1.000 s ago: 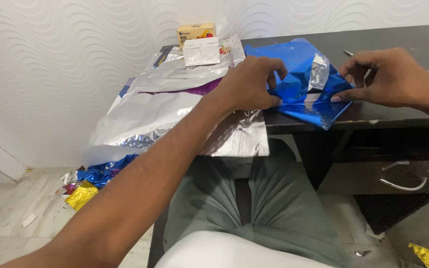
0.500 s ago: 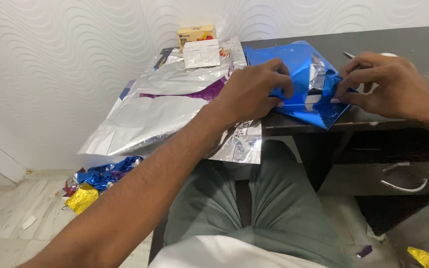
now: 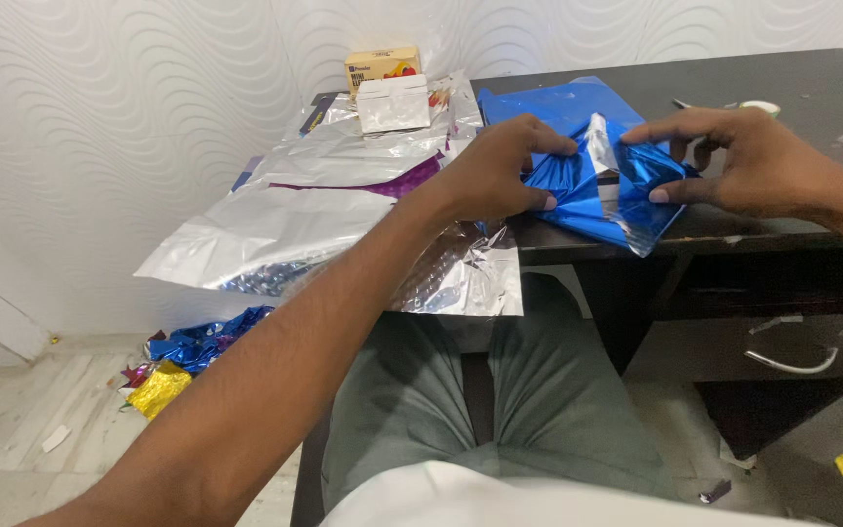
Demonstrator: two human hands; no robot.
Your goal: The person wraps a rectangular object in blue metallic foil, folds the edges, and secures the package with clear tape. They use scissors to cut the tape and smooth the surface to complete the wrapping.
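Head view looks down over my lap at the dark table [image 3: 792, 73], which carries everything I work with. Across its left end lie the silver foil sheets [image 3: 295, 210], spread flat and spilling over the left and front edges, since they are too wide for the top. At the back left corner stands a small white box [image 3: 394, 102] with a yellow carton [image 3: 382, 66] just behind it, against the wall and clear of my arms. By the front edge sits the blue foil [image 3: 578, 190], half folded around something I cannot see. My left hand [image 3: 490, 176] pinches its left side and my right hand [image 3: 748, 161] presses fingertips on its right side, so the crease stays put. On the floor, below the left end, lie crumpled foil scraps [image 3: 192, 353].
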